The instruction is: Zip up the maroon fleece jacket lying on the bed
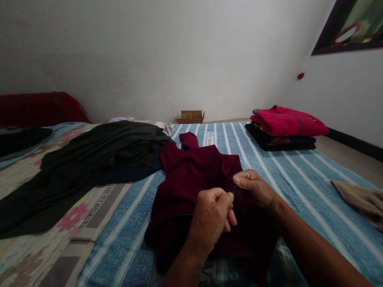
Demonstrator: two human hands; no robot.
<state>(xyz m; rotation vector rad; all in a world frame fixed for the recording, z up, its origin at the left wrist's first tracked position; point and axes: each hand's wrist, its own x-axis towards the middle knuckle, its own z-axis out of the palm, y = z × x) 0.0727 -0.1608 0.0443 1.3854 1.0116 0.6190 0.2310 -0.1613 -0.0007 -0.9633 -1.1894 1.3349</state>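
A maroon jacket (191, 171) lies loosely spread on the bed in front of me, its dark-trimmed lower edge towards me. My left hand (214, 213) is closed in a pinch between thumb and bent forefinger. Just up and to the right, my right hand (254, 185) pinches the jacket's edge between thumb and fingers. A short dark strip (234, 189) of that edge, perhaps part of a zipper, shows between the two pinches. My fingertips hide its exact shape. Both hands are close together over the jacket's right side.
A dark green garment (119, 143) lies heaped at left on a floral cloth (42, 247). Folded clothes, a pink one (287, 121) on top, are stacked at the far right. A beige cloth (359, 199) lies on the striped bedsheet (125, 223). Behind is a cardboard box (191, 116).
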